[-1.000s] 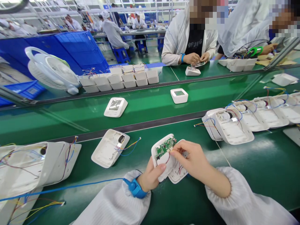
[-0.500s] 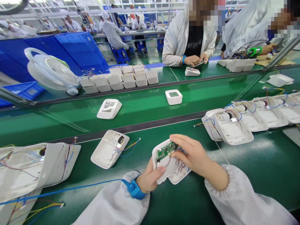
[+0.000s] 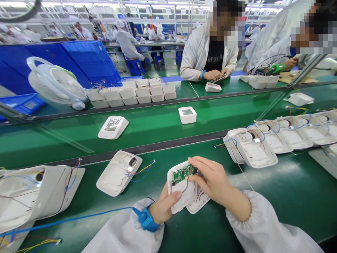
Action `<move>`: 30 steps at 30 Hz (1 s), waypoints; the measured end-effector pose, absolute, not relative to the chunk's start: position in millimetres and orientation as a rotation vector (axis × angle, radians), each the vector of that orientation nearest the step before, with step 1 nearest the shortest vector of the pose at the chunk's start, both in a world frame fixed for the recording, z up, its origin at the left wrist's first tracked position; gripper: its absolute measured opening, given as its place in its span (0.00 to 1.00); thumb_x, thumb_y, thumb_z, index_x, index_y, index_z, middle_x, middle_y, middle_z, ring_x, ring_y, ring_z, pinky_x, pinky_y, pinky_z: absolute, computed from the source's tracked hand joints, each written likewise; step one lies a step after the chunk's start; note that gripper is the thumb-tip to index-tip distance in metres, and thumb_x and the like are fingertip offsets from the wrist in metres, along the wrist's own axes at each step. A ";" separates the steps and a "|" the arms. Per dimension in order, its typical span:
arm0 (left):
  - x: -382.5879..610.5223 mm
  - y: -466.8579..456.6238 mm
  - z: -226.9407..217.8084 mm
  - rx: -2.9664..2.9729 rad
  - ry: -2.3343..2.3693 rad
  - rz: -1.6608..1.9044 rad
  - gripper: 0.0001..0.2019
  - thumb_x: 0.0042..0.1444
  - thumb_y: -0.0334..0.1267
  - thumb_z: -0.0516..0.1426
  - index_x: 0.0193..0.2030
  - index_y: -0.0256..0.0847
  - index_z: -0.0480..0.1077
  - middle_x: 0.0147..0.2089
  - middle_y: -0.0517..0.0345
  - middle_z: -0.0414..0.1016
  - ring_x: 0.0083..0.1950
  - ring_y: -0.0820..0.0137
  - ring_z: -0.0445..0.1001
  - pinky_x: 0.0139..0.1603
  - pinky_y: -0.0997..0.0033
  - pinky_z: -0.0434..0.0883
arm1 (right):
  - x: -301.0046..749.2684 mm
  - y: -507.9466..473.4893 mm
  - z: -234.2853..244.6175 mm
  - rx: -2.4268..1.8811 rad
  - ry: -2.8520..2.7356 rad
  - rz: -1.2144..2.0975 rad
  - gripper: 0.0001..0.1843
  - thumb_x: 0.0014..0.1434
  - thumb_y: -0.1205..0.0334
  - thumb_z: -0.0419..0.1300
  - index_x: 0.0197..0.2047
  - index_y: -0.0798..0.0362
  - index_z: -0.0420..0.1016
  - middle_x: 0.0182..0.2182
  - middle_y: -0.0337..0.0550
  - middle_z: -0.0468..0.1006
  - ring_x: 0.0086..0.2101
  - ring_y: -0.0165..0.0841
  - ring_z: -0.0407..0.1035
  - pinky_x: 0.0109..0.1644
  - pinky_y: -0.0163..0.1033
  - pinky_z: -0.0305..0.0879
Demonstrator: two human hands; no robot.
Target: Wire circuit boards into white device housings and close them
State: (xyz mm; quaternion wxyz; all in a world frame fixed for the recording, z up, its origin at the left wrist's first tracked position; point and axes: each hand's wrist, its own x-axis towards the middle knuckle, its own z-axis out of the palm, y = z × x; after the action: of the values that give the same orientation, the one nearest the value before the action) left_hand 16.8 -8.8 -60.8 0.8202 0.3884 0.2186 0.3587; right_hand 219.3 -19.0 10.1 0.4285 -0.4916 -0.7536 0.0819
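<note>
My left hand (image 3: 164,207) grips the lower edge of a white plastic housing (image 3: 181,191) that carries a green circuit board (image 3: 182,174). My right hand (image 3: 213,181) rests on the board's right end, fingers curled over thin coloured wires there. A second white shell half (image 3: 197,203) lies under the housing, with red and black wires showing. A blue wrist strap (image 3: 144,218) with a blue cord sits on my left wrist. Both sleeves are white.
An open white shell (image 3: 118,173) with loose wires lies to the left, more shells (image 3: 39,191) at far left, a row of them (image 3: 263,146) at right. Two white units (image 3: 113,127) (image 3: 187,115) ride the green belt. A fan (image 3: 56,84) and co-workers (image 3: 210,52) sit opposite.
The two units on the belt have drifted left. My right hand has shifted from pinching at the board to lying over its right end. The view has tilted slightly.
</note>
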 end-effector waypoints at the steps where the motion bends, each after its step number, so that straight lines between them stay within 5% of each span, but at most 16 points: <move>1: 16.5 -8.2 -62.9 0.810 0.476 0.752 0.29 0.53 0.46 0.64 0.61 0.41 0.68 0.55 0.45 0.76 0.59 0.46 0.72 0.60 0.47 0.68 | 219.8 -17.6 10.3 -1.253 -1.829 0.311 0.21 0.63 0.58 0.62 0.59 0.49 0.70 0.50 0.49 0.78 0.45 0.37 0.75 0.47 0.41 0.72; 6: 17.8 3.9 -58.0 0.998 0.503 0.905 0.37 0.46 0.59 0.66 0.59 0.41 0.71 0.52 0.45 0.78 0.53 0.47 0.76 0.56 0.47 0.72 | 223.8 -14.6 17.9 -1.238 -1.690 0.654 0.16 0.55 0.54 0.70 0.44 0.51 0.75 0.34 0.40 0.80 0.33 0.33 0.74 0.39 0.37 0.71; 10: 19.0 21.6 -39.0 1.209 0.615 1.137 0.40 0.53 0.72 0.50 0.58 0.41 0.72 0.62 0.43 0.71 0.64 0.47 0.67 0.67 0.48 0.61 | 223.1 -17.7 24.3 -0.963 -1.707 0.466 0.06 0.60 0.60 0.64 0.37 0.51 0.71 0.32 0.40 0.78 0.34 0.32 0.73 0.39 0.37 0.68; 13: 18.7 28.4 -35.4 1.494 0.723 1.193 0.38 0.58 0.70 0.42 0.59 0.43 0.71 0.67 0.45 0.65 0.68 0.49 0.62 0.70 0.47 0.56 | 218.2 -19.8 22.9 -0.868 -1.917 0.076 0.08 0.64 0.72 0.55 0.36 0.50 0.71 0.32 0.39 0.77 0.37 0.32 0.71 0.42 0.40 0.65; 17: 23.4 22.9 -37.5 2.002 0.766 0.913 0.47 0.47 0.66 0.61 0.69 0.44 0.57 0.68 0.41 0.61 0.67 0.43 0.59 0.67 0.38 0.56 | 212.5 -21.1 19.6 -0.912 -2.303 -0.221 0.10 0.65 0.70 0.55 0.31 0.53 0.71 0.30 0.39 0.76 0.36 0.32 0.68 0.40 0.41 0.60; 20: 27.6 15.9 -35.0 2.022 0.853 0.788 0.42 0.57 0.52 0.60 0.73 0.47 0.45 0.70 0.41 0.56 0.69 0.46 0.58 0.67 0.38 0.57 | 219.1 -18.5 21.6 -0.874 -2.300 -0.124 0.07 0.64 0.70 0.55 0.40 0.51 0.73 0.37 0.40 0.78 0.45 0.34 0.69 0.51 0.44 0.60; 24: 25.9 10.8 -33.4 1.878 0.705 0.857 0.37 0.65 0.45 0.53 0.74 0.51 0.36 0.76 0.47 0.40 0.74 0.48 0.46 0.71 0.39 0.46 | 237.6 -9.0 20.2 -1.070 -1.955 0.273 0.17 0.65 0.63 0.55 0.57 0.53 0.65 0.53 0.50 0.73 0.54 0.37 0.66 0.56 0.46 0.62; 28: 22.3 6.2 -37.3 1.715 0.479 0.895 0.41 0.64 0.43 0.53 0.74 0.49 0.29 0.77 0.46 0.35 0.76 0.49 0.39 0.72 0.39 0.40 | 239.9 -6.7 14.1 -1.491 -2.107 0.432 0.02 0.63 0.68 0.58 0.39 0.54 0.72 0.36 0.42 0.76 0.37 0.33 0.69 0.41 0.38 0.64; 30: 22.1 4.0 -38.7 1.692 0.421 0.888 0.41 0.64 0.43 0.54 0.74 0.48 0.30 0.76 0.43 0.38 0.76 0.49 0.40 0.72 0.39 0.41 | 233.8 -11.9 15.7 -1.627 -2.274 0.329 0.04 0.61 0.70 0.60 0.33 0.53 0.73 0.33 0.41 0.74 0.35 0.34 0.67 0.38 0.38 0.61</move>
State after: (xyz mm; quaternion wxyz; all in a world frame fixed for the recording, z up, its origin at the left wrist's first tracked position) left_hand 22.1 4.0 -38.7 0.5583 0.7175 0.1785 0.3763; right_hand 233.8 -11.9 15.7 0.1624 -0.5701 -0.7971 0.1153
